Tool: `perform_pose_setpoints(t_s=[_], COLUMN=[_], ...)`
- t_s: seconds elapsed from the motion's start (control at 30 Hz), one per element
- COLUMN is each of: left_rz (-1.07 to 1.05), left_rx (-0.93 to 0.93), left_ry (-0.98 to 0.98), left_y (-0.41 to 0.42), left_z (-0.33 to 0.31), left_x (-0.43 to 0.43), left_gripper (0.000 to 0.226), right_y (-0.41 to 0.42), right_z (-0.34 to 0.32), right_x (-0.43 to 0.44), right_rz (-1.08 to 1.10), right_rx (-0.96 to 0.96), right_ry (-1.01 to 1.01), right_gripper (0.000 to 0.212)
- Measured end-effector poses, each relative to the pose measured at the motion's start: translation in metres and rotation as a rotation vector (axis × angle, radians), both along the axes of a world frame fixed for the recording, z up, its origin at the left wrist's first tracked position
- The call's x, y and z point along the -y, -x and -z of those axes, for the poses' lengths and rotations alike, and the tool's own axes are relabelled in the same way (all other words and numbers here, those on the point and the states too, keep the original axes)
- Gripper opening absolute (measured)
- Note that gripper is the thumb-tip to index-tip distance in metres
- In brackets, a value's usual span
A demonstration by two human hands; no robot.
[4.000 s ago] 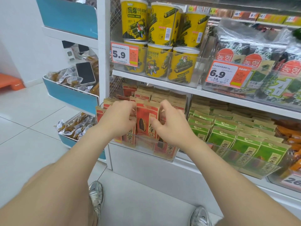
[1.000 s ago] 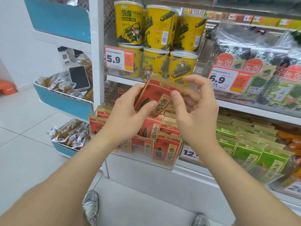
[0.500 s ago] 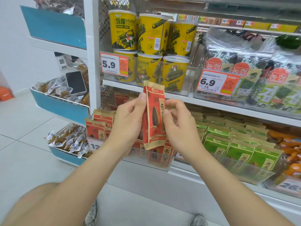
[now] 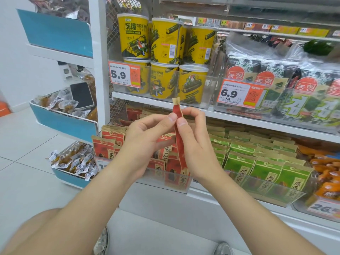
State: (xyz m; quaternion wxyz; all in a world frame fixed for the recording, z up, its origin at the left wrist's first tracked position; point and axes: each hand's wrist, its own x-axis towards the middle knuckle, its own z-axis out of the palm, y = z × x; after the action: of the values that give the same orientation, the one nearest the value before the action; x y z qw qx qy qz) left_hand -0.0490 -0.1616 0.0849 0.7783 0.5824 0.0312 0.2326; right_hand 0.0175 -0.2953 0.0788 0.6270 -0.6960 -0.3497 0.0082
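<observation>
- The red packet (image 4: 179,142) is turned edge-on to the camera, so its printed face cannot be read.
- The hands cover much of the clear bin (image 4: 177,187) below. The red packets in it cannot be counted.
- At the right edge a price tag (image 4: 323,208) is cut off and blurred.
- The left hand (image 4: 145,144) pinches the packet's upper part with thumb and forefinger. The right hand (image 4: 196,144) pinches it from the other side, thumb against thumb.
- The packet stands almost upright between the two hands, above the bin. Its beige top sticks out above the fingertips, and its lower end hangs between the wrists.
- One packet is held; six yellow tubs (image 4: 165,43) are visible on the shelf above, in two layers of three.
- One phone (image 4: 81,95) lies in the blue side bin (image 4: 62,124).
</observation>
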Motion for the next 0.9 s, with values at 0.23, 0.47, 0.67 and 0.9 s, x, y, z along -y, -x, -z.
perform_pose_setpoints(t_s=[0.23,0.47,0.67,0.9], left_rz=[-0.057,-0.063,-0.062,-0.204], left_rx=[0.026,0.001,-0.030,0.027], left_ry=[-0.028,-0.125,-0.148,-0.061], left_y=[-0.004,-0.006,-0.004,-0.008], left_z=[0.002,0.004,0.005,0.006], left_x=[0.000,-0.002,-0.003,-0.007], left_gripper=[0.024,0.037,0.028,0.025], right_y=[0.008,0.006,0.007,-0.001], right_z=[-0.006,-0.007,-0.003,0.006], right_x=[-0.004,-0.004,-0.008,-0.007], right_rz=[-0.076,-0.073,-0.070,-0.019], right_rx=[-0.257,-0.295,-0.292,0.143], right_ry=[-0.161,-0.155,-0.148,0.138], right_gripper=[0.014,0.021,0.026,0.031])
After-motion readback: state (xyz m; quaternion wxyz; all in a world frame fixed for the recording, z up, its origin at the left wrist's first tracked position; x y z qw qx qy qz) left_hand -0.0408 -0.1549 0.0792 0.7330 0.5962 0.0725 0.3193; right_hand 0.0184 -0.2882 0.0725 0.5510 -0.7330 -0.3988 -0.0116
